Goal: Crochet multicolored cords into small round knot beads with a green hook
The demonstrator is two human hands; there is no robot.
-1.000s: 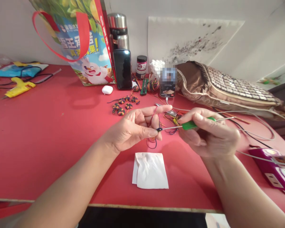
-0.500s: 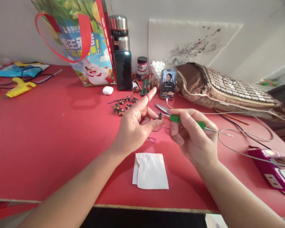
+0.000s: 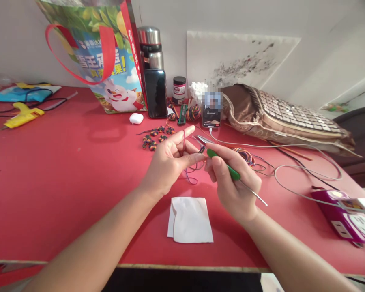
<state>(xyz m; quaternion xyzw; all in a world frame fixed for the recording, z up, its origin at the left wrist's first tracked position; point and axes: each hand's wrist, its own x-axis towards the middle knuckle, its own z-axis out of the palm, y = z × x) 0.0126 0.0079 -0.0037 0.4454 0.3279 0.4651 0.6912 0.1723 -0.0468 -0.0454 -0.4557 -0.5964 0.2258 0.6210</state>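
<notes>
My right hand (image 3: pixel 235 176) grips a crochet hook by its green handle (image 3: pixel 232 172), its metal back end sticking out toward the lower right. The front tip of the hook is at the small dark crochet piece (image 3: pixel 202 149), which my left hand (image 3: pixel 167 164) pinches between thumb and fingers. A thin red thread (image 3: pixel 184 140) loops round the raised left index finger. Below the left fingers hangs a purple thread end (image 3: pixel 192 181). Pointed metal blades, probably scissors (image 3: pixel 201 139), lie just behind the fingers. Multicoloured yarn (image 3: pixel 245 156) lies behind the right hand.
A folded white tissue (image 3: pixel 193 221) lies near the table's front edge. Behind the hands are finished knotted pieces (image 3: pixel 153 138), a yarn ball (image 3: pixel 193 113), two propped phones (image 3: pixel 156 93) and a thermos (image 3: pixel 150 46). A purple power strip (image 3: pixel 337 219) sits right; a yellow glue gun (image 3: pixel 22 114) lies left.
My right hand has come lower and closer to the left, and the hook has tilted so its back end points further down. The coiled yarn behind it is now visible.
</notes>
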